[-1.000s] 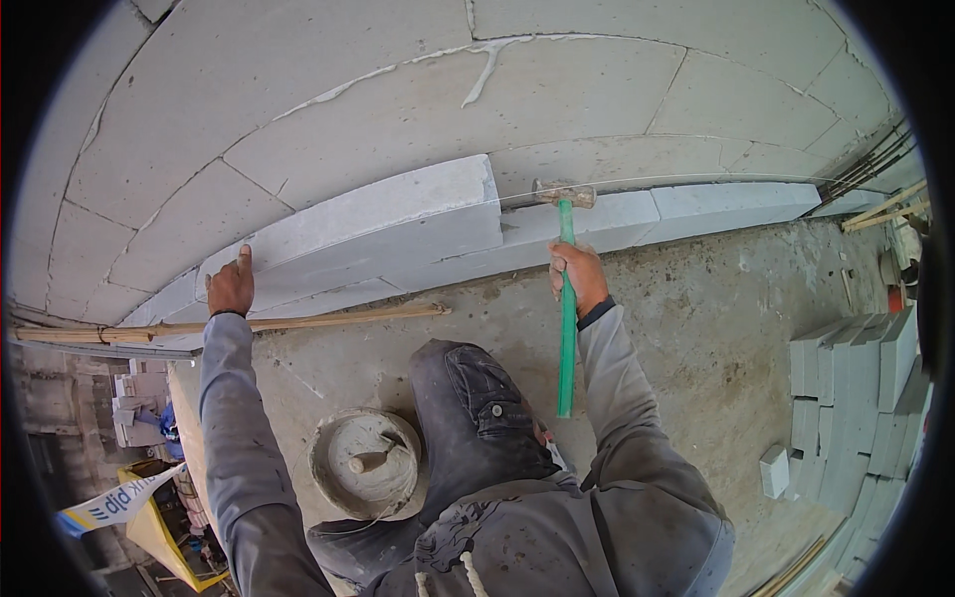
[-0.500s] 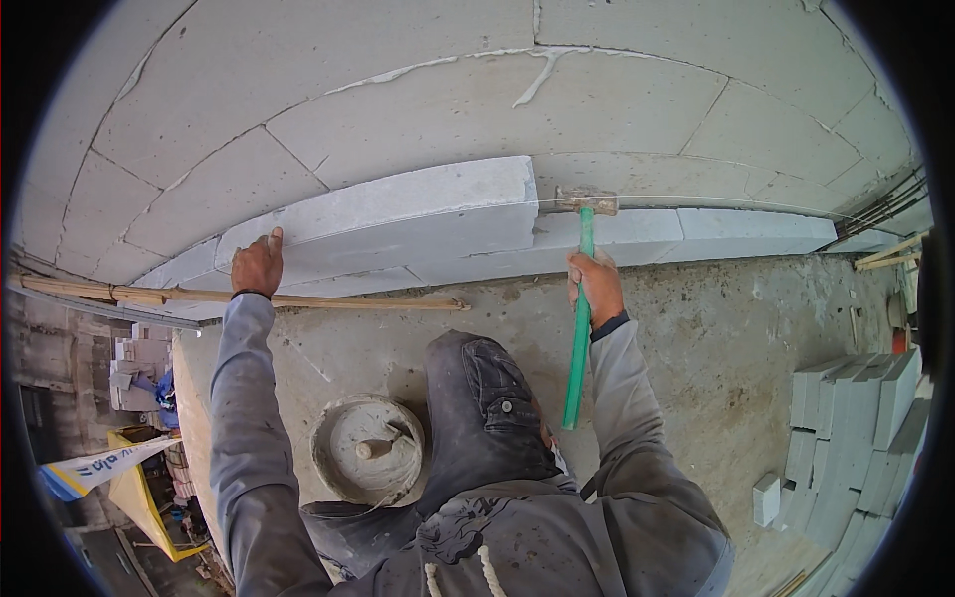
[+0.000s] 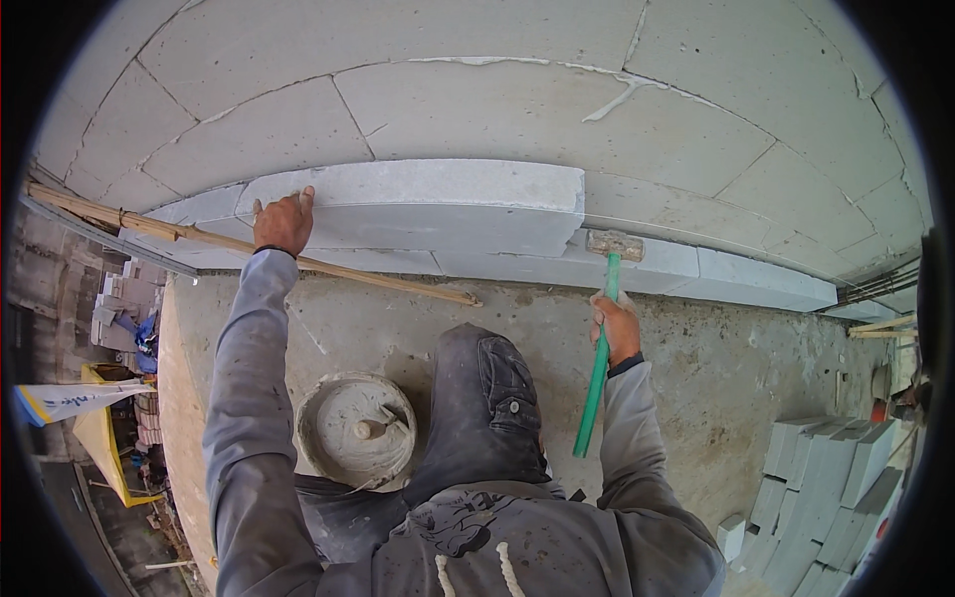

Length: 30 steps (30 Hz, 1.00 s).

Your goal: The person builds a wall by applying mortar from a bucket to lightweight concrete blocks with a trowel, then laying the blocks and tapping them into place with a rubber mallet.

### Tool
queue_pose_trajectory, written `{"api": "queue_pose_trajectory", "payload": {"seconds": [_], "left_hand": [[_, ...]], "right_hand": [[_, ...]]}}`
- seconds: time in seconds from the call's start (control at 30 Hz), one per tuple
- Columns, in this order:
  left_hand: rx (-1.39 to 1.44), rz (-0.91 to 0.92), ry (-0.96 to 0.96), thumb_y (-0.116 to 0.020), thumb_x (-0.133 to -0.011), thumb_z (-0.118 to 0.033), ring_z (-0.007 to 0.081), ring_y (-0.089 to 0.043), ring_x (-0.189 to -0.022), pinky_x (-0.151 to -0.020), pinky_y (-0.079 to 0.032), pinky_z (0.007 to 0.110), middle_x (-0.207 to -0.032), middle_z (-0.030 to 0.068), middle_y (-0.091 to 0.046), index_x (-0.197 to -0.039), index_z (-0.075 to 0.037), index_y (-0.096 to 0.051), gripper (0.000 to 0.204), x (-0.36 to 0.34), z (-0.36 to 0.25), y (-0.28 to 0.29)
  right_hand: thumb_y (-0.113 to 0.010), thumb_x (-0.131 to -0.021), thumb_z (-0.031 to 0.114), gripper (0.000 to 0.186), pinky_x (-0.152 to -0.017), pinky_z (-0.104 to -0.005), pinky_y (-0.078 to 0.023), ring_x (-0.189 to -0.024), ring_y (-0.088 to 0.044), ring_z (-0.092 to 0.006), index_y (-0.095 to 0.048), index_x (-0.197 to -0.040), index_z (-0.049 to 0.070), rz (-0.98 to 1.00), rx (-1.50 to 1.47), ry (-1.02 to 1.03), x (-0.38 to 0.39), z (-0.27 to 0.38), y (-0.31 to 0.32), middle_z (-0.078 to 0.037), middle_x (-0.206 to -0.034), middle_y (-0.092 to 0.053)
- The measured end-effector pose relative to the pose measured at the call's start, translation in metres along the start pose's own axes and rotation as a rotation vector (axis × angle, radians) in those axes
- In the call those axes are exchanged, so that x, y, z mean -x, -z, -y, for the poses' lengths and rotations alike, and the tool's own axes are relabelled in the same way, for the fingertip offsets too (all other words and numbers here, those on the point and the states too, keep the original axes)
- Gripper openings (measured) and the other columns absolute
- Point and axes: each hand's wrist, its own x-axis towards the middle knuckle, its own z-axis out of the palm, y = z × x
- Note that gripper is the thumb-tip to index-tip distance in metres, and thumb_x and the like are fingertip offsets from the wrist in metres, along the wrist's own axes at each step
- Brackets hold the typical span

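Note:
A long white block [image 3: 418, 182] lies on a lower course [image 3: 741, 276] along the wall. My left hand [image 3: 284, 221] rests at its left part, fingers apart on the top edge, above a bamboo pole [image 3: 383, 279]. My right hand [image 3: 617, 323] is closed round the green handle of a mallet [image 3: 615, 247], whose head is beside the lower right end of the long block; whether they touch I cannot tell. A thin string runs along the wall to the right of the block. A bucket of grey mortar [image 3: 343, 423], with a tool in it, stands by my leg.
The block wall [image 3: 527, 114] fills the upper view. Stacked blocks [image 3: 826, 463] stand at lower right on the concrete floor [image 3: 716, 368]; rods and sticks [image 3: 880, 328] are at far right. A floor edge at left borders a lower area with blocks and a yellow sheet [image 3: 99, 448].
The view has shifted, so wall and block appear further right. The mallet head has moved down and closer to the long block's end. My left hand stays on the block.

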Motion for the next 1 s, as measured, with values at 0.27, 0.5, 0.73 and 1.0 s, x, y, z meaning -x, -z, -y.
{"api": "queue_pose_trajectory", "payload": {"seconds": [0.27,0.5,0.73,1.0], "left_hand": [[0.006,-0.006,0.042,-0.025,-0.095,-0.042,0.0326,-0.061,-0.092,-0.105,-0.025,0.048,-0.091,0.0198,-0.065,-0.106,-0.008,-0.064,0.052,-0.003,-0.006,-0.004],[0.005,0.000,0.053,-0.028,-0.095,-0.039,0.0320,-0.063,-0.087,-0.104,-0.025,0.049,-0.087,0.0192,-0.066,-0.099,-0.008,-0.064,0.048,0.001,0.006,-0.009],[0.061,-0.016,0.080,-0.029,-0.094,-0.037,0.0322,-0.063,-0.089,-0.105,-0.023,0.049,-0.089,0.0197,-0.066,-0.099,-0.008,-0.065,0.046,0.000,0.004,-0.007],[0.070,-0.054,0.102,-0.031,-0.094,-0.037,0.0344,-0.064,-0.087,-0.104,-0.022,0.054,-0.087,0.0196,-0.066,-0.092,-0.007,-0.067,0.047,0.006,-0.003,-0.006]], "right_hand": [[-0.059,-0.077,0.018,0.020,-0.045,-0.0373,-0.042,-0.047,-0.053,-0.0277,-0.047,-0.079,0.002,0.018,0.836,0.373,0.071,-0.024,0.023,-0.014,-0.065,-0.053],[-0.061,-0.084,0.031,0.032,-0.053,-0.0413,-0.042,-0.057,-0.055,-0.0384,-0.048,-0.084,0.002,0.536,1.007,0.847,0.066,0.090,-0.112,-0.018,-0.060,-0.052],[-0.056,-0.086,0.032,0.034,-0.057,-0.0422,-0.046,-0.060,-0.059,-0.0367,-0.049,-0.090,0.000,0.412,1.199,1.144,0.028,0.159,-0.238,-0.019,-0.063,-0.057],[-0.053,-0.086,0.033,0.035,-0.067,-0.0447,-0.046,-0.072,-0.059,-0.0386,-0.052,-0.091,-0.002,0.446,1.528,1.020,-0.034,0.129,-0.267,-0.024,-0.075,-0.060]]}}
